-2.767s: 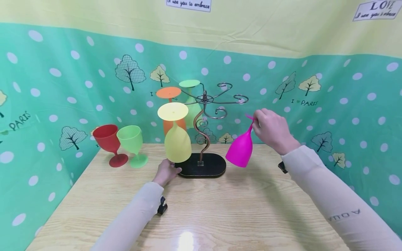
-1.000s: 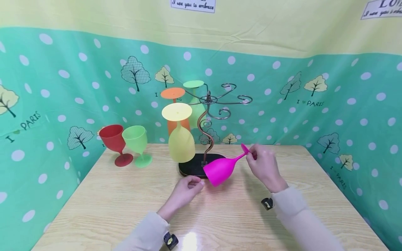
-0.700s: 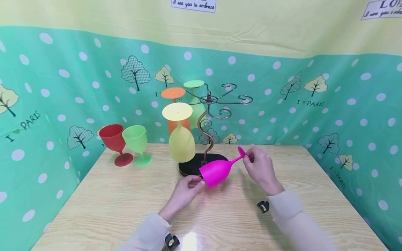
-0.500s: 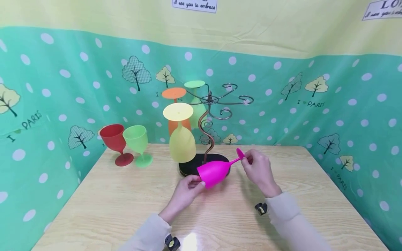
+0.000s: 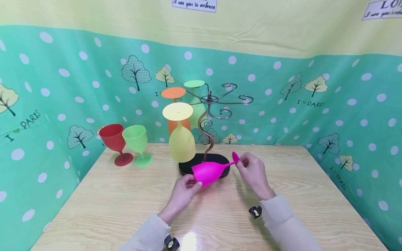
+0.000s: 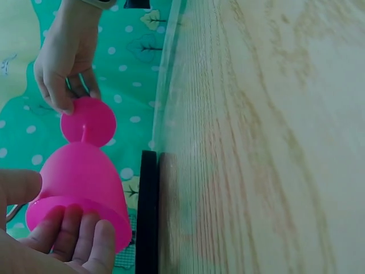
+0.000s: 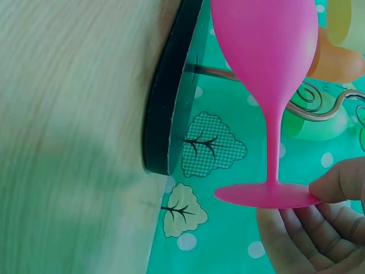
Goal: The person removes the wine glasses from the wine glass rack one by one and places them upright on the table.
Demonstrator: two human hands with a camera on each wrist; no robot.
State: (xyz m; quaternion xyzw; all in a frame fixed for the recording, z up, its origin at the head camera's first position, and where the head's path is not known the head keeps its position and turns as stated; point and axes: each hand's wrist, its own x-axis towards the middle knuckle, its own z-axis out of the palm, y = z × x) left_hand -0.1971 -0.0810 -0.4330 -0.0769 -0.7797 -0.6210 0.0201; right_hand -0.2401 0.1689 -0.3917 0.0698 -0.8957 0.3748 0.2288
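Note:
A bright pink plastic goblet (image 5: 208,173) is held lying nearly sideways above the table, its mouth to the left. My right hand (image 5: 252,172) pinches its round foot (image 7: 268,196) between thumb and fingers. At the other end my left hand (image 5: 182,193) holds the rim, the thumb on one side and fingertips at the mouth (image 6: 80,211). Behind the goblet stands a wire goblet rack (image 5: 209,99) on a black oval base (image 5: 188,168). Upside down on its left arms hang a yellow goblet (image 5: 182,144), an orange goblet (image 5: 173,92) and a green goblet (image 5: 197,108).
A red goblet (image 5: 113,137) and a light green goblet (image 5: 137,139) stand upright on the wooden table (image 5: 125,195), left of the rack. Curled bare wire arms (image 5: 243,99) reach out at the rack's right. A patterned cloth (image 5: 282,83) surrounds the table's back and sides.
My right hand has brought the pink goblet left and down, tipping it sideways. My left hand has left the rack's base and now grips the rim. The hanging goblets stay put.

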